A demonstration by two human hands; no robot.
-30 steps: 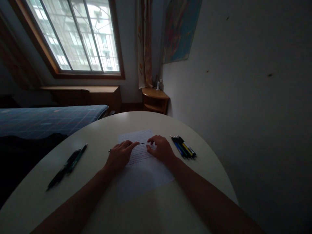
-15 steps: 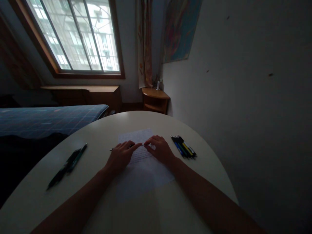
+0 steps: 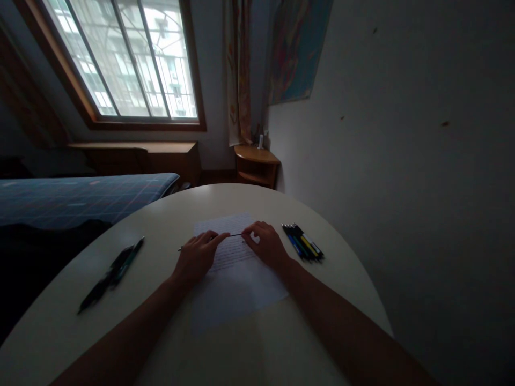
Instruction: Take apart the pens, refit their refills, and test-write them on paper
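Over the written paper sheet point(image 3: 241, 292), my left hand point(image 3: 197, 254) is closed round a pen, whose end point(image 3: 179, 248) sticks out past the fingers on the left. Most of the barrel is hidden under that hand. A thin dark pen refill point(image 3: 235, 235) spans the gap between the two hands. My right hand point(image 3: 263, 244) pinches its right end between thumb and fingertips. To the right of this hand lies a row of several pens point(image 3: 302, 242), with blue and yellow among the dark ones. A few dark and green pens point(image 3: 112, 274) lie apart on the left.
Both forearms rest over a round pale table point(image 3: 338, 300). A plain wall point(image 3: 422, 214) runs along its right side. Beyond the table's left edge is a bed with a blue checked cover point(image 3: 80, 195); a small corner shelf point(image 3: 257, 155) stands behind.
My hands have drawn slightly apart, the left one going left and the right one going right. More of the thin refill shows between them. The pens on the table have not moved.
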